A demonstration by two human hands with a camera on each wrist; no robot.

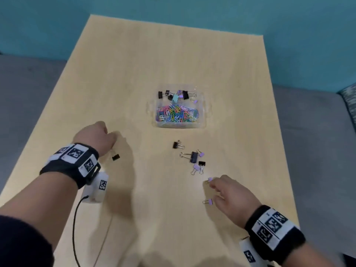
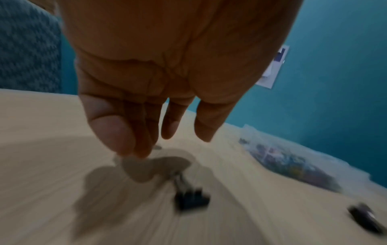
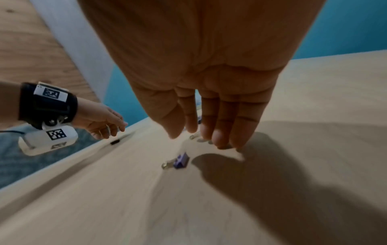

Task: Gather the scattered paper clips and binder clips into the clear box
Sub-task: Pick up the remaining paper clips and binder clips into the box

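Note:
The clear box (image 1: 205, 120) stands mid-table, filled with coloured paper clips (image 1: 176, 113) and several binder clips (image 1: 177, 95). My left hand (image 1: 113, 146) hangs over a black binder clip (image 1: 115, 157) that lies on the table. In the left wrist view the fingers (image 2: 123, 132) point down, relaxed and holding nothing, with that clip (image 2: 191, 199) just below. My right hand (image 1: 213, 189) reaches flat toward two small purple binder clips (image 1: 210, 179) (image 1: 209, 201). Its straight fingers (image 3: 222, 132) nearly touch the table beside one purple clip (image 3: 181, 161).
A loose cluster of black and purple binder clips (image 1: 194, 158) lies between the box and my right hand, with one black clip (image 1: 178, 145) a little apart. The wooden table (image 1: 173, 54) has grey floor on both sides, and a black cable (image 1: 74, 228) trails from my left wrist.

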